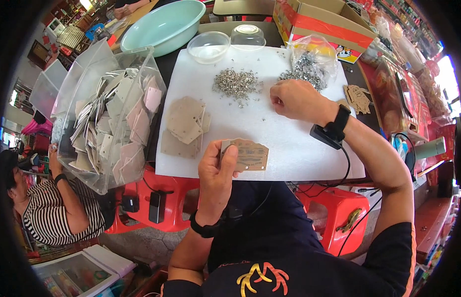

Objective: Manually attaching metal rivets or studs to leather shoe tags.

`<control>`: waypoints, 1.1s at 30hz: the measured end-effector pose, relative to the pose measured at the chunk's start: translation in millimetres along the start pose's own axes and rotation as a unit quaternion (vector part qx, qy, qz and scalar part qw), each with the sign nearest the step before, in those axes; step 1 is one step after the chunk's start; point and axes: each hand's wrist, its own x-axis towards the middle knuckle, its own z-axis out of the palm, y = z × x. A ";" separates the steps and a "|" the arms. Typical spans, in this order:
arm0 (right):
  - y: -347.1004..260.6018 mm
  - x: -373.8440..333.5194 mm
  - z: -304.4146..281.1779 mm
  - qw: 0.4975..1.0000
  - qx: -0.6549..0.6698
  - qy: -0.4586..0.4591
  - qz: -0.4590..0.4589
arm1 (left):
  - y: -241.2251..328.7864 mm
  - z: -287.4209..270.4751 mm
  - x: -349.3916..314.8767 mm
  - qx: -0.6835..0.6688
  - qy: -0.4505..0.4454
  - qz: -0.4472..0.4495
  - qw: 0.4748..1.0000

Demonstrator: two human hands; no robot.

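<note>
My left hand (216, 171) grips a brown cardboard piece (252, 155) near the front edge of the white board (190, 166), thumb on top. The piece has a wavy upper edge, dark print and small holes. My right hand (302, 101) is over the board's right side with its fingers curled together; whatever they may hold is hidden. Just beyond it, small silver metal parts (305, 69) spill from a clear plastic bag (323, 53). A second pile of small metal parts (236, 83) lies left of that hand. Stacked grey-beige cardboard pieces (185, 123) lie at the board's left.
A clear bin (104, 184) full of cardboard pieces stands at the left. Clear bowls (208, 48), a pale green basin (166, 29) and an open carton (324, 22) are at the back. More brown pieces (357, 99) lie right. Another person (67, 210) sits at left.
</note>
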 end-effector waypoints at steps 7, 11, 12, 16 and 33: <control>16.7 2.9 1.8 0.991 0.129 -0.023 0.019 | 1.4 4.0 3.4 0.017 -0.019 0.002 1.000; 15.1 -1.2 -5.3 0.922 0.364 -0.068 0.113 | 2.5 5.4 5.4 0.040 -0.041 0.012 0.998; 15.0 -4.1 -7.6 0.922 0.363 -0.067 0.113 | 3.4 6.6 5.3 0.048 -0.046 0.014 0.998; 8.5 -15.9 -18.1 0.789 0.591 -0.085 0.145 | 12.1 18.7 7.3 0.057 -0.039 0.019 0.997; 2.6 -27.8 -10.5 0.851 0.504 -0.040 0.139 | 8.0 16.5 11.7 0.071 -0.071 0.028 0.995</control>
